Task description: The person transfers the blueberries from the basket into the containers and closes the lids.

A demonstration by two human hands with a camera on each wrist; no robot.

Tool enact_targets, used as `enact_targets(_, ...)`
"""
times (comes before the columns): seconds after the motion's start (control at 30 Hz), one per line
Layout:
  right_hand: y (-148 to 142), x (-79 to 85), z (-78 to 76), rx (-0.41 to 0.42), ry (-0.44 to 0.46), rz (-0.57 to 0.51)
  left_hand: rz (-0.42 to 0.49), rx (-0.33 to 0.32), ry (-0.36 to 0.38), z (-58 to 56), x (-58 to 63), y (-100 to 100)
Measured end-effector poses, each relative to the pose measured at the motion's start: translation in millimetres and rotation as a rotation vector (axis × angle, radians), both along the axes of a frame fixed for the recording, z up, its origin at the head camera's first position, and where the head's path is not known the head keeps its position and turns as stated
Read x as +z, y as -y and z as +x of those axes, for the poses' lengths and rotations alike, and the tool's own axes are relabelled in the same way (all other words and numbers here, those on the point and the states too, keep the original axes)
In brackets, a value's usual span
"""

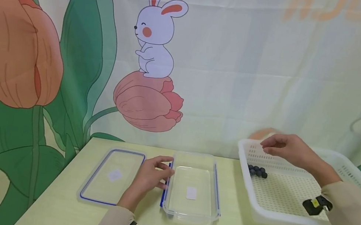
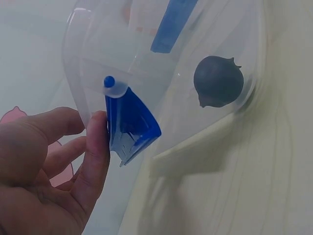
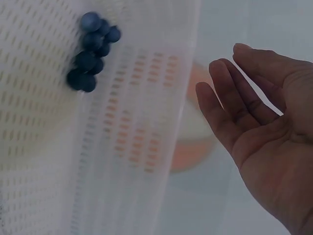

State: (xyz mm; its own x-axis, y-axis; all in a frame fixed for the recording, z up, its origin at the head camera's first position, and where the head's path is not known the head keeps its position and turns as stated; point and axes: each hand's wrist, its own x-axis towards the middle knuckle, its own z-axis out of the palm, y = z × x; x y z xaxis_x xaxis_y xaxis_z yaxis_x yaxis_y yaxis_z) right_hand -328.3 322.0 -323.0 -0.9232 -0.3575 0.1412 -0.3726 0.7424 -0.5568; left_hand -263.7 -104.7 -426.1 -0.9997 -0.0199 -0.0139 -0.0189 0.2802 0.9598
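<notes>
My left hand [image 1: 151, 176] is at the left rim of a clear plastic container [image 1: 189, 208] with blue side latches. In the left wrist view, fingers of my left hand [image 2: 54, 166] grip the rim beside a hanging blue latch [image 2: 129, 125]. One dark blueberry [image 2: 218, 82] shows through the container wall near a corner. My right hand [image 1: 291, 151] hovers over the far left part of a white basket [image 1: 288, 218], its fingers loosely bent and holding nothing. Several blueberries [image 3: 90, 58] lie clustered in the basket's corner below it.
A clear lid with a blue seal [image 1: 96, 201] lies flat on the pale yellow table [image 1: 55, 213], left of the container. White paper squares are seen at the lid and the container. Behind the table hangs a printed curtain [image 1: 221, 76] with a rabbit and tulips.
</notes>
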Motion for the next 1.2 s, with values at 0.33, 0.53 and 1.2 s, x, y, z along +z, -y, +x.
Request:
enact_targets(0.33,-20.2,-31.9,-22.5,0.020,0.077,0.027,0.008,-0.006,-0.009,2.0,1.0,0.8)
enact_targets(0.53,-27.9,-47.9,-32.5,0.046,0.109,0.064,0.018,-0.008,-0.008,2.4,0.6,1.1)
enact_targets(1.2,-27.5,-75.1,-38.9,0.133,0.227,0.140,0.014,-0.003,-0.003,0.0,-1.7,1.7)
